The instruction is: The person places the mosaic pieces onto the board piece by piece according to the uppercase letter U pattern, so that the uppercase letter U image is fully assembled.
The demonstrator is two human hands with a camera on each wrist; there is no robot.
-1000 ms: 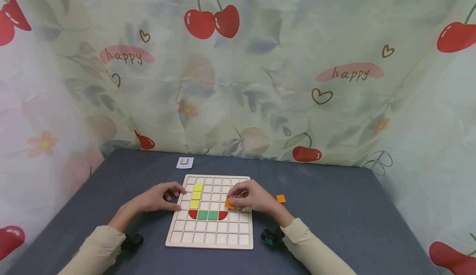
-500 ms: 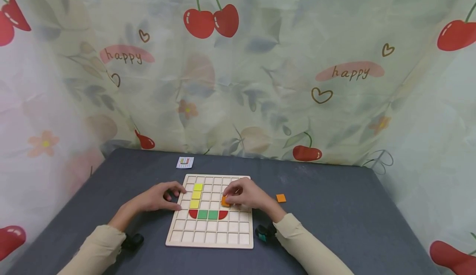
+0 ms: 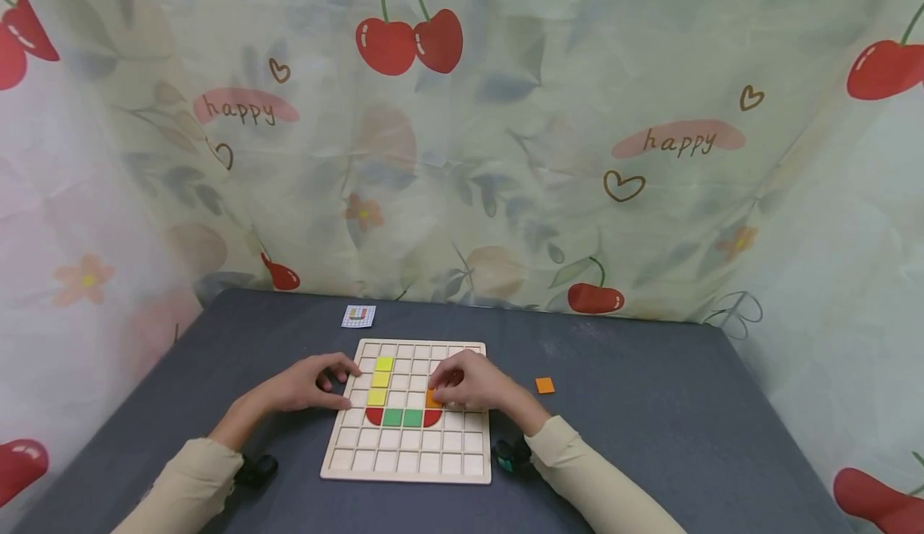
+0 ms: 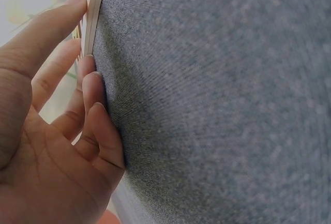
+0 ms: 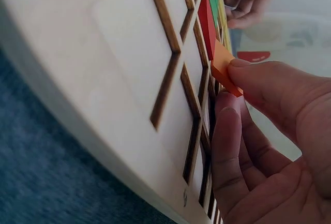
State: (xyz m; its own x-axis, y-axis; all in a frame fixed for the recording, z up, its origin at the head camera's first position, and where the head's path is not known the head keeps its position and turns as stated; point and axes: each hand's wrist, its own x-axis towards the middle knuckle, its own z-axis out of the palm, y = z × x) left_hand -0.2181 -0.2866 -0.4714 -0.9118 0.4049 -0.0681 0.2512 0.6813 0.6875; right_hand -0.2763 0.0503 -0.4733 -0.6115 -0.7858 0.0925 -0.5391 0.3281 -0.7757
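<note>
My left hand (image 3: 306,382) rests at the left edge of a wooden grid board (image 3: 406,479), thumb and fingertips touching its rim; the left wrist view shows the thumb against the board's edge (image 4: 93,19). My right hand (image 3: 472,382) pinches an orange square tile (image 5: 223,63) between thumb and fingers. In the right wrist view the tile is tilted at a grid cell, right beside a red rounded-corner tile (image 5: 207,25). On the board, yellow square tiles (image 3: 378,397) form a column on the left. Below, two green squares (image 3: 392,418) lie between two red tiles (image 3: 431,418).
Another orange square tile (image 3: 545,386) lies on the dark tabletop to the right of the board. Behind the board is a small printed card (image 3: 358,316) with a coloured grid pattern. A cherry-printed curtain (image 3: 447,157) stands around the table.
My right hand has moved slightly left with the orange tile, bringing it to the cell above the right red tile. My left hand has stayed at the board's edge.
</note>
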